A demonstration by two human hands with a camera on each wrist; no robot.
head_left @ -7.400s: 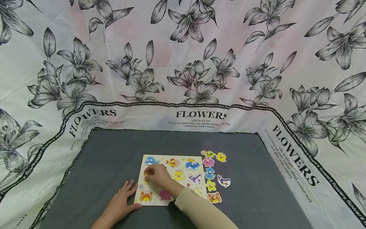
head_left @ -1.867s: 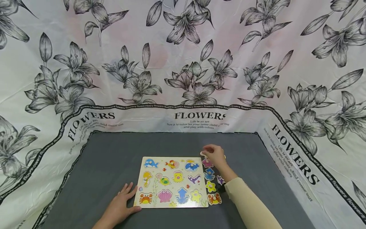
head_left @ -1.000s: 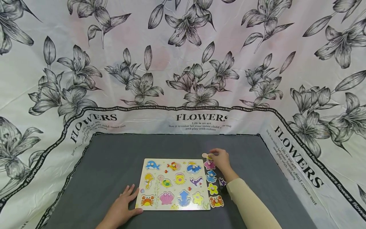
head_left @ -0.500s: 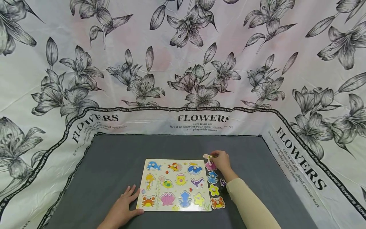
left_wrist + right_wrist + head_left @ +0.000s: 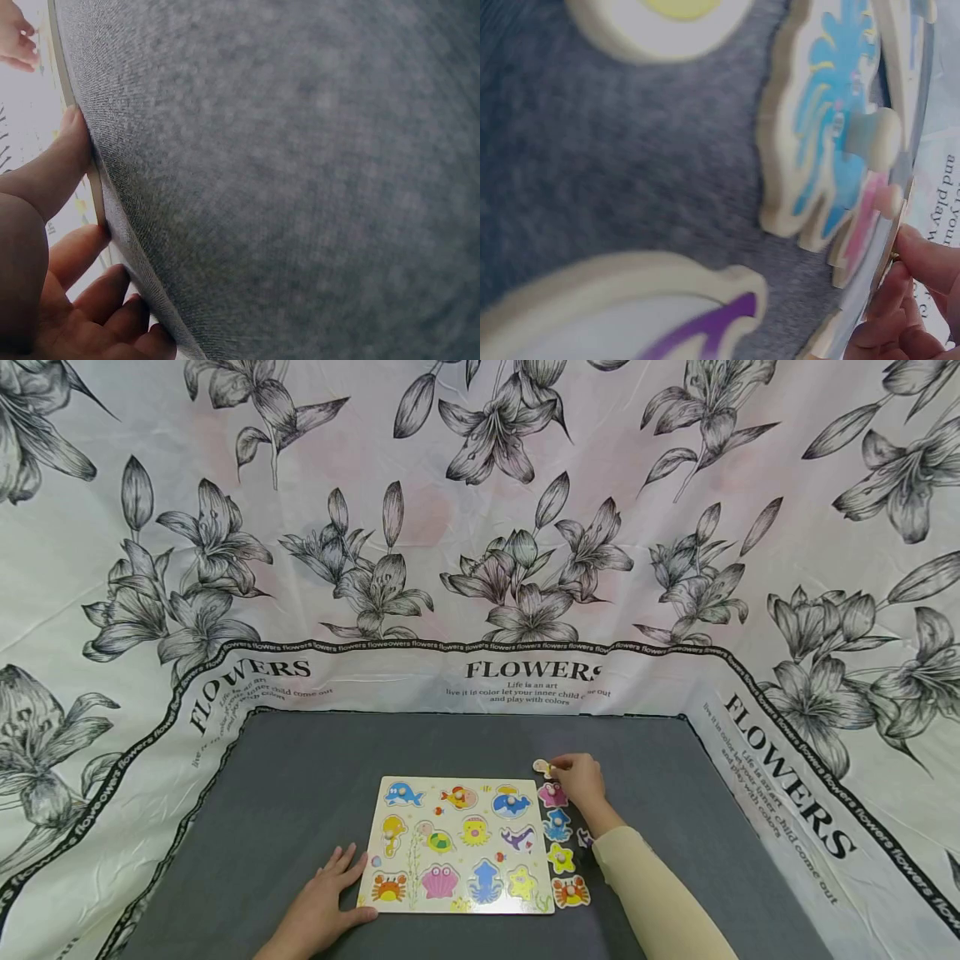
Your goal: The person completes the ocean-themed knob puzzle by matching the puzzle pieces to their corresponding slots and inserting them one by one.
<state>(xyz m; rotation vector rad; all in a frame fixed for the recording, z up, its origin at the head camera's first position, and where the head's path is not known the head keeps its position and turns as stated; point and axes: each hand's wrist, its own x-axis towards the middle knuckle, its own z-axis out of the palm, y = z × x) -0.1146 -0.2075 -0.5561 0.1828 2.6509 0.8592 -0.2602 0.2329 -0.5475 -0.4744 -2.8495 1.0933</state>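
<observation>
Right hand (image 5: 581, 782) seemingly pinches turtle piece (image 5: 542, 767), just shifted away from pink piece (image 5: 552, 794) nearside of fingertips: it's loose. Left hand (image 5: 326, 891), fingers apart, touches board (image 5: 457, 857).

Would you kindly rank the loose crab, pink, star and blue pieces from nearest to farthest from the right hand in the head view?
1. Pink piece, below-left of the right hand.
2. Blue piece, next below.
3. Star piece, third down.
4. Crab piece, lowest in the column.
</observation>
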